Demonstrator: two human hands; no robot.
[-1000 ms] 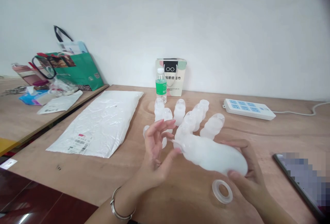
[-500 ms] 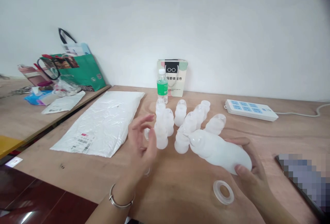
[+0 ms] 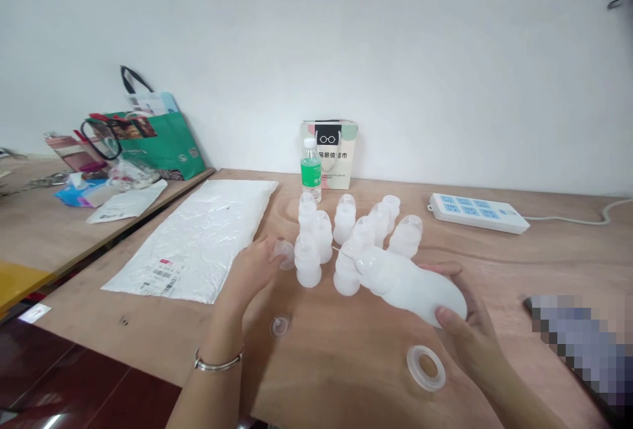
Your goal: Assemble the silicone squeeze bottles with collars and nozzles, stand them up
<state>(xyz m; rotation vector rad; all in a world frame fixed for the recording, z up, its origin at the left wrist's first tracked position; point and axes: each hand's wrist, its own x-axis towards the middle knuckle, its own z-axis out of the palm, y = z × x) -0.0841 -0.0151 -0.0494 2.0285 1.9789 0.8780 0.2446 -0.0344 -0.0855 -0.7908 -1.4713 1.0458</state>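
My right hand [image 3: 462,317] is wrapped round the base of a milky white plastic baby bottle [image 3: 413,284]. The bottle lies tilted in the air, its narrow end pointing left, where a thin tip shows. At the left, the fingers of my left hand [image 3: 260,267] pinch the edge of a clear round cap [image 3: 285,255]. Several similar milky bottles [image 3: 307,261] stand behind in loose rows; the held bottle partly hides some of them. A translucent ring [image 3: 426,369] lies near my right wrist. Between my arms lies a small clear nipple-like disc [image 3: 280,326].
A white mailing bag [image 3: 198,238] lies at left. Behind the bottles stand a green-labelled water bottle [image 3: 310,169] and a paper bag [image 3: 341,152]. A power strip [image 3: 477,213] sits back right, a blurred-out phone-like device [image 3: 578,350] front right. Green bag [image 3: 173,142] at far left.
My left hand has moved left and down, from hovering with curved fingers to pinching the clear cap. The bottle in my right hand has shifted slightly left. The view has turned a little.
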